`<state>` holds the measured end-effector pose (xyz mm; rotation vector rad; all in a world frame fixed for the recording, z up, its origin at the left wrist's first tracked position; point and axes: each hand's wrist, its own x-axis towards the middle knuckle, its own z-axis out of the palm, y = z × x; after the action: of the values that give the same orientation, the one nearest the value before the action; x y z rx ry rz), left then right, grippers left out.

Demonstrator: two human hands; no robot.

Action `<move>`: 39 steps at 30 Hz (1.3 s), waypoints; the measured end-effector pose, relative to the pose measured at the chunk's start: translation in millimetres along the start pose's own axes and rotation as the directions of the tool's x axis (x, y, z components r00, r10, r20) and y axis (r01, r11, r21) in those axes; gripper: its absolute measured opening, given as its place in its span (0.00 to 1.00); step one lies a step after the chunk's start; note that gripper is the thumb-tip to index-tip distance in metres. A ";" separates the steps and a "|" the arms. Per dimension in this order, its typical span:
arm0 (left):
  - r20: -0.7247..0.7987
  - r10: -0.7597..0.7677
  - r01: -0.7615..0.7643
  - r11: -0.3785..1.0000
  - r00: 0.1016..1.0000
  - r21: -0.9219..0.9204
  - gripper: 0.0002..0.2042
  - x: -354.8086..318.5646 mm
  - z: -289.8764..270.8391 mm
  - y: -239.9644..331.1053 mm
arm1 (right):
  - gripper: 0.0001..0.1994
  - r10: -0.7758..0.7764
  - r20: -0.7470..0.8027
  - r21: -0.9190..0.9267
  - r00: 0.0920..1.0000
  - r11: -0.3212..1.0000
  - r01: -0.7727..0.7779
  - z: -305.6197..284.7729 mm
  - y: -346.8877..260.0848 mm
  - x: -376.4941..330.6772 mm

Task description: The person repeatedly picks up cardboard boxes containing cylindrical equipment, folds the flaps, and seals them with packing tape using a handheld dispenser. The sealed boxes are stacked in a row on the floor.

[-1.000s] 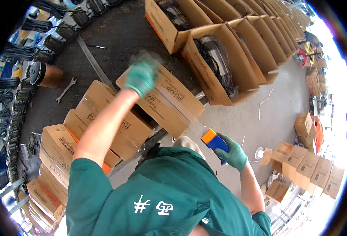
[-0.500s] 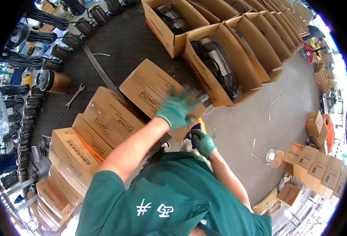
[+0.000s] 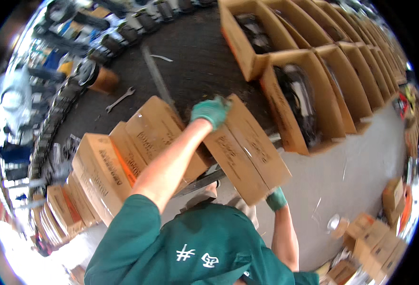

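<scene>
A closed cardboard carton (image 3: 247,147), taped along its middle seam, is held slantwise between my two green-gloved hands. My left hand (image 3: 211,113) is closed on its far left end, the fingertips blurred and partly over the edge. At the near right corner my right hand (image 3: 277,199) is against the carton's end; its fingers are mostly hidden behind the cardboard. The carton's near part juts out past the dark table edge, over the floor. Just left of it stands another closed carton (image 3: 155,128) in a row.
Open cartons (image 3: 309,104) with bagged metal pumps fill the right side of the dark table (image 3: 190,42). Left of me runs a row of closed cartons (image 3: 102,166). A wrench (image 3: 120,99) and a brown cylinder (image 3: 105,80) lie farther back, near a line of pumps.
Both hands have taken hold of the carton by its ends and swung it away from the neighbouring row, to the right. The orange-and-blue item near my right hand is no longer visible. The view has shifted.
</scene>
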<state>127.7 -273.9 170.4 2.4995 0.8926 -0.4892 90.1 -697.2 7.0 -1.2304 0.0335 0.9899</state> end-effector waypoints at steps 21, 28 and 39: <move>-0.318 -0.219 0.210 0.976 0.922 -0.062 0.36 -108.4 -146.3 -240.9 | 0.15 -0.077 0.147 -0.689 0.986 0.707 0.158 157.8 -180.1 -61.0; -0.426 -0.145 0.139 0.989 0.893 -0.045 0.29 -103.2 -133.6 -207.6 | 0.52 -0.570 -0.208 -0.305 0.795 0.810 0.501 82.2 -248.5 -109.7; -0.057 -0.166 0.093 0.772 0.985 -0.629 0.39 47.4 -24.7 144.3 | 0.49 -0.443 -0.154 -0.221 0.883 0.887 0.406 -32.6 -254.9 -37.6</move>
<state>261.9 -337.6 210.0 1.8670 1.0658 -0.0613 246.8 -743.8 208.8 -1.4272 -0.1693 0.4875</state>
